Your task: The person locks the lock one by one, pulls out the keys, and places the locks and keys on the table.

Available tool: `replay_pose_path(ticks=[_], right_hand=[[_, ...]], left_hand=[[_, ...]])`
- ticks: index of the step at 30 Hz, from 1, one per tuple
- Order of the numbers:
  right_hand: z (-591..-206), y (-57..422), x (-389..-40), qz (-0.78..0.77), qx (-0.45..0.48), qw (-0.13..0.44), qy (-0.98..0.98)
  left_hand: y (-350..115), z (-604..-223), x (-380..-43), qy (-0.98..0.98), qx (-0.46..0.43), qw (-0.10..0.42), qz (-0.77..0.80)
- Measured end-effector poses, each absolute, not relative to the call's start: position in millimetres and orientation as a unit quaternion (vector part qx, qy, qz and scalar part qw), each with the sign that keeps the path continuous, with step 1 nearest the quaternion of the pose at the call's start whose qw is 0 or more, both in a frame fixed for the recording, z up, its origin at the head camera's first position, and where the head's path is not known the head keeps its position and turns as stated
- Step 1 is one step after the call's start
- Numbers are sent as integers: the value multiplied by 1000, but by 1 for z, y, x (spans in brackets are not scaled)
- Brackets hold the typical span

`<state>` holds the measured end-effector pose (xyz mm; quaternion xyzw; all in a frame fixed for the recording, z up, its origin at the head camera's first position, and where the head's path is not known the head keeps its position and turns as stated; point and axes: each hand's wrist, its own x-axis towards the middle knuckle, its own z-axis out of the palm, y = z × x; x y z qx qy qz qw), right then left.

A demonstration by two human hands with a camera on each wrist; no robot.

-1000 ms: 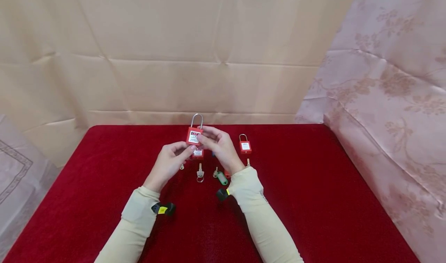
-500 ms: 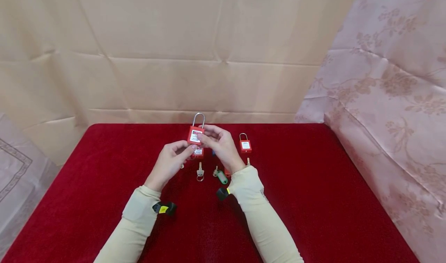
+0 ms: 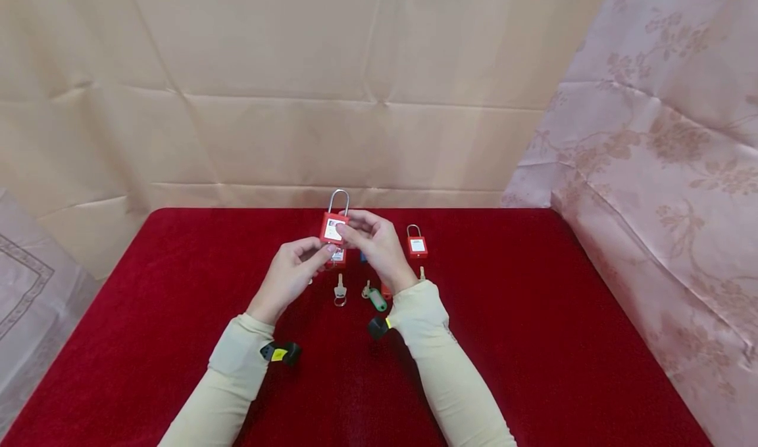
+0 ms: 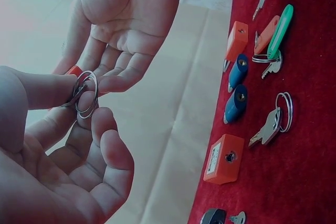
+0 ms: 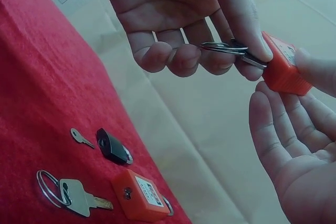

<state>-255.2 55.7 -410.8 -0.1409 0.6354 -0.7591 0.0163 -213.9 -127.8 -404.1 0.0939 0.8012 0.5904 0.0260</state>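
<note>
In the head view a red padlock (image 3: 333,228) with a tall silver shackle is held upright above the table. My right hand (image 3: 379,249) grips its body, thumb across the white label. Below it, my left hand (image 3: 285,277) pinches a key (image 5: 252,60) by its head, as the right wrist view shows. Split rings (image 5: 223,48) hang from that key. The key meets the underside of the padlock; how deep it goes is hidden by the fingers. Both hands are close together, just above another red padlock (image 3: 339,256) on the table.
The red cloth-covered table (image 3: 533,368) bears a further red padlock (image 3: 417,247) at right, blue locks (image 4: 235,103), and a black lock (image 5: 113,146). A ringed key (image 3: 340,290) and a green key tag (image 3: 377,299) lie nearer. A beige curtain (image 3: 266,91) hangs behind.
The held padlock has shifted very slightly to the right in the head view. Both hands keep their hold on padlock and key, and the things on the table lie as before.
</note>
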Motion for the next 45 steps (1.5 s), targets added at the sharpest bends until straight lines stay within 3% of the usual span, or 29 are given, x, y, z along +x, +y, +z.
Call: replay_pose_path(ticks=[18, 26, 45], right_hand=[[-407, 56, -256, -778, -133, 10, 614], [-397, 84, -264, -842, -87, -83, 526], [-401, 80, -263, -827, -100, -39, 552]], left_hand=[[-126, -403, -213, 804, 100, 27, 586], [-124, -404, -209, 805, 101, 66, 581], [-136, -400, -213, 811, 115, 59, 571]])
